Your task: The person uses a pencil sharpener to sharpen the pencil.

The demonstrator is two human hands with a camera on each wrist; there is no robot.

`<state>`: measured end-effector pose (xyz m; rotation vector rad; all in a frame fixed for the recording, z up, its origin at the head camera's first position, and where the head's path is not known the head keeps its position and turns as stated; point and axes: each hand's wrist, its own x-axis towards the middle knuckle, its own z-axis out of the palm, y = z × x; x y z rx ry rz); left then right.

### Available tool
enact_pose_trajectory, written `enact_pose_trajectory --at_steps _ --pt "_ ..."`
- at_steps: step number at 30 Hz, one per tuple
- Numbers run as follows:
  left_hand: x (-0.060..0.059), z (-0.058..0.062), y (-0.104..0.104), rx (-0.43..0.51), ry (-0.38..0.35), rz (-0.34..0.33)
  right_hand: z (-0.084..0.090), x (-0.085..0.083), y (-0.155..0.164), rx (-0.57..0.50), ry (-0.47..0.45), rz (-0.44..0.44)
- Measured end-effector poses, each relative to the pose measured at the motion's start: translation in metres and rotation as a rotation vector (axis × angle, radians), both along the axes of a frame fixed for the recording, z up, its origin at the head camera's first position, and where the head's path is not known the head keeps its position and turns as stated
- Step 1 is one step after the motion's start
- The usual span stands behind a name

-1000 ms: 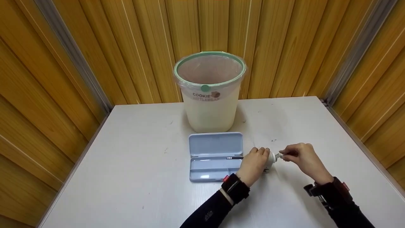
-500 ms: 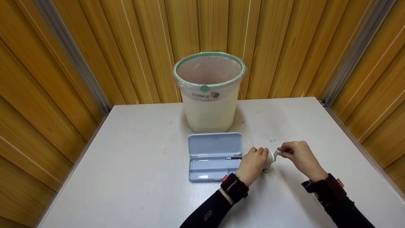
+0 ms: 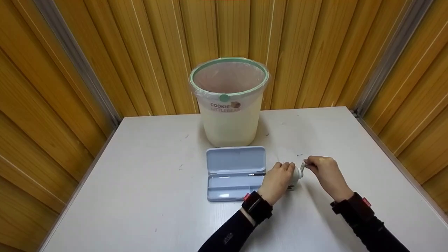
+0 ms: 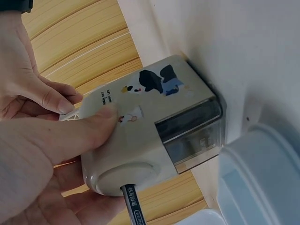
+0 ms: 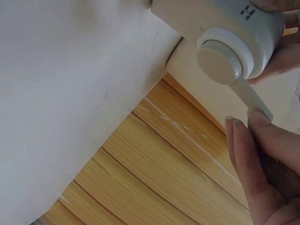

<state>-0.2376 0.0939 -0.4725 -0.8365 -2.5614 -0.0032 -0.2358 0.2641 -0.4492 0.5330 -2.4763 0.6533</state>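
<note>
A whitish crank pencil sharpener (image 4: 140, 108) with panda pictures and a dark see-through shavings drawer (image 4: 192, 133) stands on the table. My left hand (image 3: 278, 180) grips its body, thumb on one side and fingers round the other. A dark pencil (image 4: 133, 204) sticks out of the sharpener's front, its other end hidden inside. On the opposite side, my right hand (image 3: 326, 172) pinches the end of the crank handle (image 5: 251, 98) between thumb and fingers. The handle points upward in the head view.
An open light-blue pencil case (image 3: 236, 159) lies left of the sharpener, close beside my left hand. Behind it stands a cream trash bin (image 3: 229, 124) with a green rim and a clear liner. Wood-look panels (image 3: 140, 52) enclose the white table (image 3: 147, 175).
The crank handle has swung from pointing right to pointing upward, my right hand moving left with it. The left hand keeps its grip on the sharpener.
</note>
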Motion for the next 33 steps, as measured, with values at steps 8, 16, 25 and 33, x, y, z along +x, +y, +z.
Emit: enact_pose_trajectory --at_steps 8,16,25,33 --pt "0.000 0.001 0.001 0.006 -0.039 0.009 -0.009 -0.003 0.000 0.008 0.083 0.006" --pt "0.000 0.001 0.003 0.006 -0.018 0.000 -0.010 -0.010 0.001 -0.033 0.050 -0.012" --pt "-0.002 0.002 0.001 -0.009 0.001 0.016 -0.021 -0.036 -0.001 -0.068 -0.054 -0.008" --pt "-0.001 0.001 0.001 -0.006 -0.010 0.011 -0.040 -0.044 0.002 0.057 -0.223 0.013"
